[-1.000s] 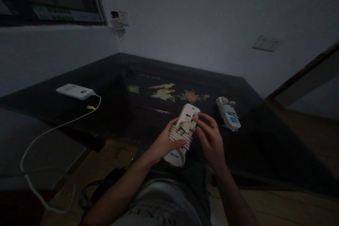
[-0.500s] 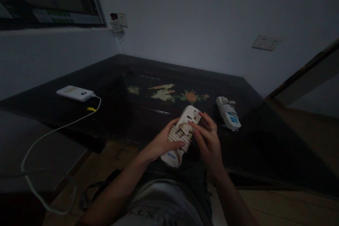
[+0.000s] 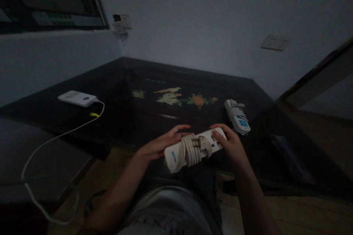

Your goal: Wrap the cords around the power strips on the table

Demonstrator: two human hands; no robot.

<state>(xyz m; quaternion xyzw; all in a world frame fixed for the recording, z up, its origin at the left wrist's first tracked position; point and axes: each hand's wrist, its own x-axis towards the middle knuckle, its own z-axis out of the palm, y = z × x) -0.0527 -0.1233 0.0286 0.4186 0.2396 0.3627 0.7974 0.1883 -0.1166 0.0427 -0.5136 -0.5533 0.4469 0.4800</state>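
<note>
Between my hands is a white power strip (image 3: 173, 157) with blue lettering at its left end. Its thick pale cord (image 3: 190, 150) is wound round the middle, and the plug (image 3: 204, 144) lies against the coil. My right hand (image 3: 230, 143) grips the socket end, thumb on the top face and fingers behind the far edge. My left hand (image 3: 162, 143) supports the other end from behind and below, its fingers partly hidden by the strip. On the table to the right lies a second power strip (image 3: 237, 116) with blue sockets and its own wound cord.
The dark table (image 3: 154, 128) carries a painted bird and flowers. A white power bank-like device (image 3: 77, 98) sits at the left, its white cable (image 3: 62, 134) hanging past the table edge. Wall sockets (image 3: 275, 42) are at the back right, and others (image 3: 121, 24) near the window.
The strip has turned clockwise, from steeply tilted to nearly level. My right hand has moved from the plug to the socket end; my left thumb has come off the coiled cord.
</note>
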